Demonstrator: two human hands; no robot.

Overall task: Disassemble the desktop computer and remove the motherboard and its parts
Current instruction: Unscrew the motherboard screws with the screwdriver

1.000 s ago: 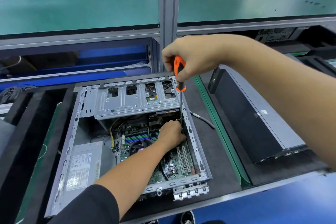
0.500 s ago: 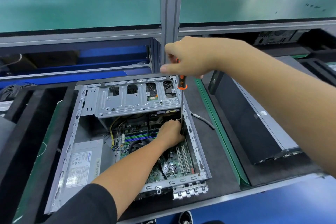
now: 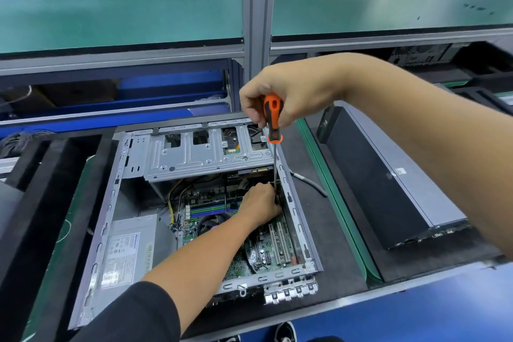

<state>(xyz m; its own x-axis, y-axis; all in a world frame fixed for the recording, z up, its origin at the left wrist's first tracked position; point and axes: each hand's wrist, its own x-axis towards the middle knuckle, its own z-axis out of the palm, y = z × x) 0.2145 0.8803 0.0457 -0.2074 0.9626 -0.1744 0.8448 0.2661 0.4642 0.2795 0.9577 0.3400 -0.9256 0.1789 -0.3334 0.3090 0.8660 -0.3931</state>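
Observation:
An open desktop case (image 3: 108, 219) lies on its side on the dark mat. Inside it lies the green motherboard (image 3: 266, 253), with a grey power supply (image 3: 130, 247) at the lower left and a metal drive cage (image 3: 200, 155) across the top. My right hand (image 3: 283, 94) grips the orange-and-black handle of a long screwdriver (image 3: 273, 122), whose shaft runs straight down to the case's right inner wall. My left hand (image 3: 261, 203) reaches into the case with curled fingers around the shaft's lower end; the tip is hidden behind them.
A second computer case (image 3: 388, 189) lies closed on the mat to the right, beyond a green strip. A grey cable (image 3: 311, 182) lies between the two cases. A vertical aluminium post (image 3: 258, 22) and a green shelf (image 3: 125, 14) stand behind. Black foam blocks (image 3: 55, 175) flank the left.
My right hand has turned on the screwdriver, so the orange handle shows between its fingers again. My left hand stays at the shaft's lower end.

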